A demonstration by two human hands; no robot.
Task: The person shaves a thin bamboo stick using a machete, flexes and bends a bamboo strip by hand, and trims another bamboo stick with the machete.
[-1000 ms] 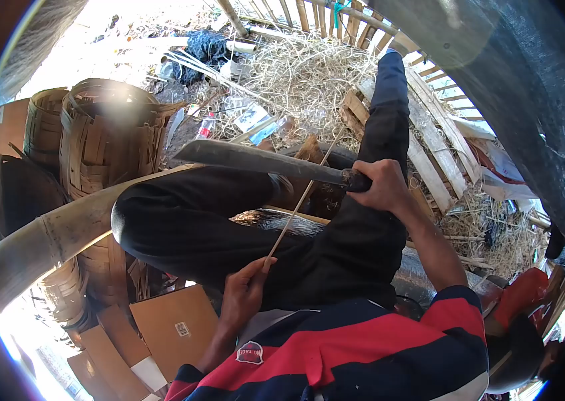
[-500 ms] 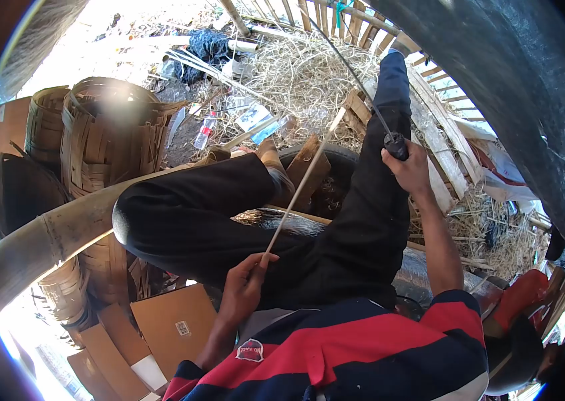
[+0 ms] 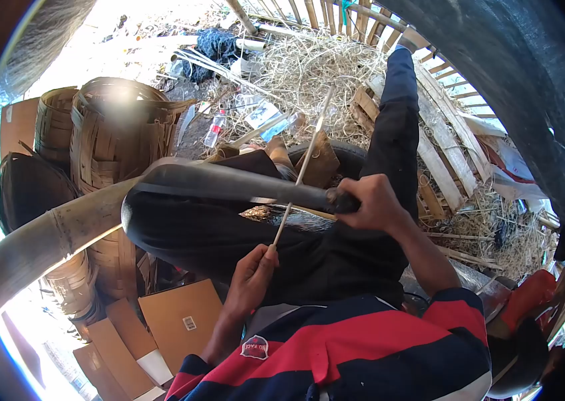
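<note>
My left hand (image 3: 254, 271) is closed round the lower end of a thin pale bamboo stick (image 3: 307, 164), which slants up and away over my lap. My right hand (image 3: 377, 204) grips the dark handle of a machete (image 3: 229, 184). The wide grey blade points left and is smeared by motion. It passes across the stick above my left fist. Whether the blade touches the stick I cannot tell. My black-trousered legs lie beneath both, one knee bent to the left, the other leg stretched forward.
A thick bamboo pole (image 3: 62, 230) runs along the left, by woven bamboo baskets (image 3: 119, 134). An open cardboard box (image 3: 179, 321) sits at my left side. Ahead lie bamboo shavings (image 3: 316, 63), a plastic bottle (image 3: 215, 128) and wooden slats (image 3: 443, 157). Dark sheeting (image 3: 516, 93) hangs at right.
My right hand has come down and left, and the machete has swung from pointing up and away to lying leftward across the stick. My left hand stays nearly in place, still gripping the stick.
</note>
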